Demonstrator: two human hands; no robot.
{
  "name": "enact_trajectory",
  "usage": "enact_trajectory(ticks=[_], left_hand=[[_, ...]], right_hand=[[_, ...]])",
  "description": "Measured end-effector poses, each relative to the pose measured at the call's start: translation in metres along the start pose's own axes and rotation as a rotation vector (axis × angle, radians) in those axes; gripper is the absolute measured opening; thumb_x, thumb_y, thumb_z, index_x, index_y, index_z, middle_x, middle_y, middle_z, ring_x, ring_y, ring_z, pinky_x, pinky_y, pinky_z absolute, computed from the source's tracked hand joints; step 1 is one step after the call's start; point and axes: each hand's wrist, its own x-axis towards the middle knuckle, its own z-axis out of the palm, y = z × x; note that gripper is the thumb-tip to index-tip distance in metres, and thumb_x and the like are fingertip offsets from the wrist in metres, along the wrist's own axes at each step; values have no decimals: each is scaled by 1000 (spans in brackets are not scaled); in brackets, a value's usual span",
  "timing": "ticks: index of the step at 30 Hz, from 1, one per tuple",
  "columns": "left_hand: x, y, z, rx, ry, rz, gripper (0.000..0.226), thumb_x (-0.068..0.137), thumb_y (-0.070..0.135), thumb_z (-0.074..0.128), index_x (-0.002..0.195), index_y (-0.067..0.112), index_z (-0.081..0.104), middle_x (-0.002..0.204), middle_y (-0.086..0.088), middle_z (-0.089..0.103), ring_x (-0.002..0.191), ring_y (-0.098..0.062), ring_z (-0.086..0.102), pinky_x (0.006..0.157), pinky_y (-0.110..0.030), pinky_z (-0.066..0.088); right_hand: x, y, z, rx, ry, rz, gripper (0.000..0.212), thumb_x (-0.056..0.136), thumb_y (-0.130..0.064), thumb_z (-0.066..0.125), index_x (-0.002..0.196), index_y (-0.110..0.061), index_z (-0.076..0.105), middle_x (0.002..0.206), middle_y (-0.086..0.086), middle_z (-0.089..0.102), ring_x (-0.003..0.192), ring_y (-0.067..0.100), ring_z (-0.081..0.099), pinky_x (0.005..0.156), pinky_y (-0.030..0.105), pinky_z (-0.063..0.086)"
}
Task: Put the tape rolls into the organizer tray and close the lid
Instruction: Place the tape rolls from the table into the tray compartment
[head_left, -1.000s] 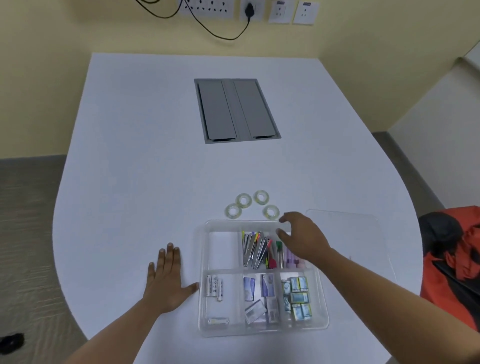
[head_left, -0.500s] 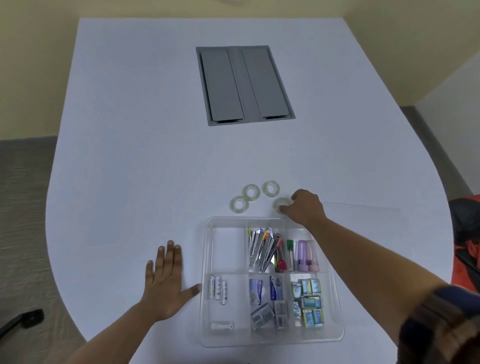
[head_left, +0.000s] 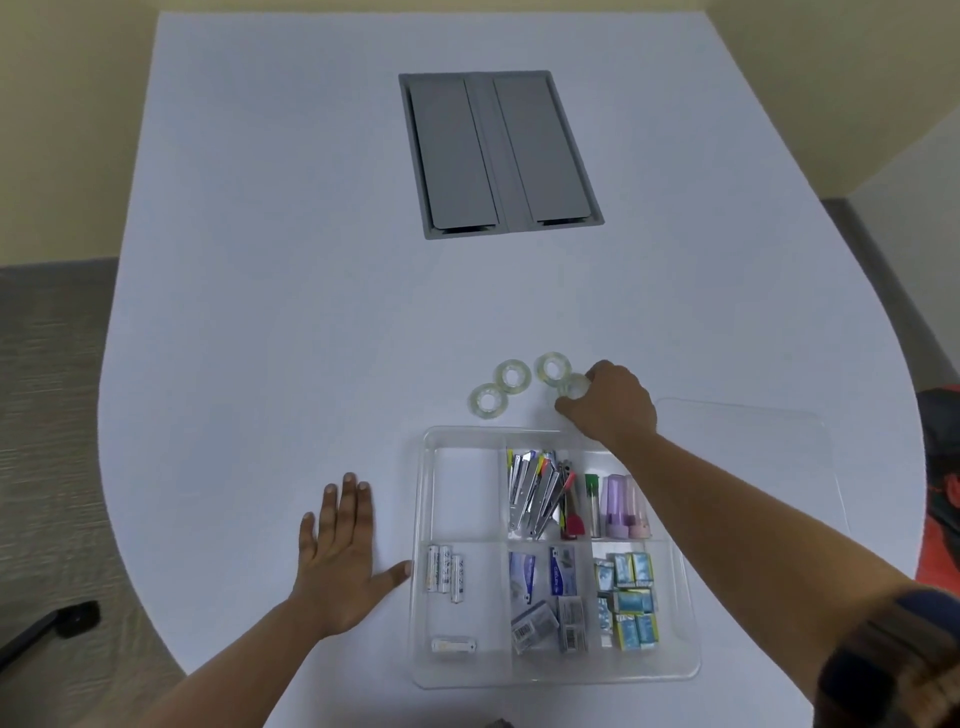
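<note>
Beyond the far rim of the clear plastic organizer tray (head_left: 423, 519), the right hand (head_left: 613, 402) pinches one small clear tape roll (head_left: 575, 385), fingers closed around it. Three loose clear tape rolls (head_left: 511, 375) lie just beside; the pinched roll could slip or nudge them. The left hand (head_left: 340, 561) rests flat, open, on the white table (head_left: 260, 312). The clear lid (head_left: 743, 431) lies near the table's right edge.

Pale yellow walls (head_left: 62, 130) behind a white table (head_left: 270, 270) with a rounded near edge. Grey cable hatch (head_left: 498, 153) set flush in the tabletop. Grey textured floor (head_left: 47, 395) at left; something red (head_left: 940, 483) at far right.
</note>
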Motion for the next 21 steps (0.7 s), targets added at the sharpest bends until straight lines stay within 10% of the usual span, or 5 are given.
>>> enact_trajectory(ticks=[11, 21], left_hand=[[1, -3, 3, 5, 49, 7, 116, 58, 93, -3, 137, 15, -37, 148, 2, -43, 135, -17, -42, 114, -49, -16], [-3, 0, 2, -19, 42, 11, 117, 56, 93, -6, 135, 14, -39, 145, 2, -47, 133, -18, -44, 113, -48, -17]], right_hand=[[-94, -17, 15, 162, -136, -486, 59, 73, -31, 75, 128, -25, 55, 118, -3, 58, 97, 19, 63, 83, 37, 54], [-118, -38, 44, -330, -194, -734, 50, 80, -41, 69, 125, -23, 56, 114, 0, 63, 107, 24, 58, 77, 38, 51]])
